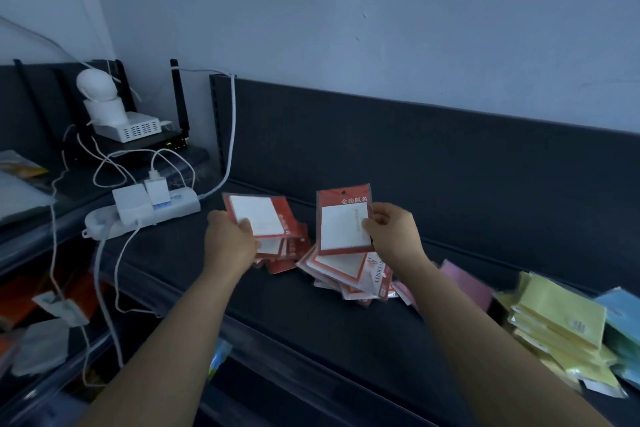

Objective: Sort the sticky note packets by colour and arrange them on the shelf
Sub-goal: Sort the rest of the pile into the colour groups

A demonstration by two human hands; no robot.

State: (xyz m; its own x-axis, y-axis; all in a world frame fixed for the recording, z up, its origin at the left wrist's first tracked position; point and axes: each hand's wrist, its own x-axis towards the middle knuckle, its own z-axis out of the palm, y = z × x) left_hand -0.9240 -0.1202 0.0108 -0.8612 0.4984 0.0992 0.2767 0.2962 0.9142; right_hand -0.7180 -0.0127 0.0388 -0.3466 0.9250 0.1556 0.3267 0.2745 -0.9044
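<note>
left grip (pixel 230 243) grasps tilted red-framed packet (pixel 254 215) over red stack (pixel 289 253) | right grip (pixel 391 235) pinches upright red-framed packet (pixel 343 222) by its right edge | shelf (pixel 294 315) beneath both

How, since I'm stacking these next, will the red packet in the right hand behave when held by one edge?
Probably stiff: the red packet looks flat though the right hand pinches only its edge. Likely slippery: the pile beneath lies fanned out, wrappers glossy.
</note>
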